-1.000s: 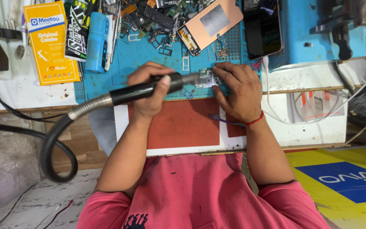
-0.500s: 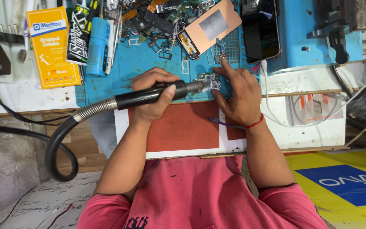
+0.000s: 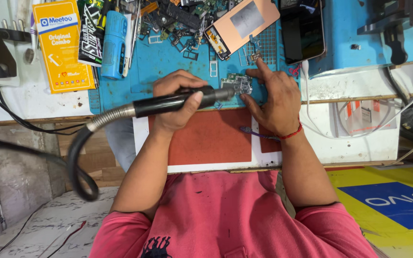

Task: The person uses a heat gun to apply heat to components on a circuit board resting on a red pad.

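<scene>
On the blue mat (image 3: 168,62), left hand (image 3: 180,102) grips the hot-air handle (image 3: 178,101), nozzle at the circuit board (image 3: 237,83); right hand (image 3: 273,102) presses it with spread fingers; heating seems unfinished.

Two hands: left hand (image 3: 175,102), right hand (image 3: 273,98). One hot-air handpiece (image 3: 178,101), one circuit board (image 3: 237,83), one yellow package (image 3: 64,45), one blue cylinder (image 3: 114,45), two phones: copper-backed phone (image 3: 242,25), black phone (image 3: 303,29).

Even, bright daylight-like light fills the scene, with only soft, short shadows under the hands (image 3: 225,102) on the blue mat (image 3: 168,62). A dull sheen runs along the black tool handle (image 3: 178,101). Focus is sharp at centre; straight edges bow slightly toward the corners, and small parts look a little smeared.
</scene>
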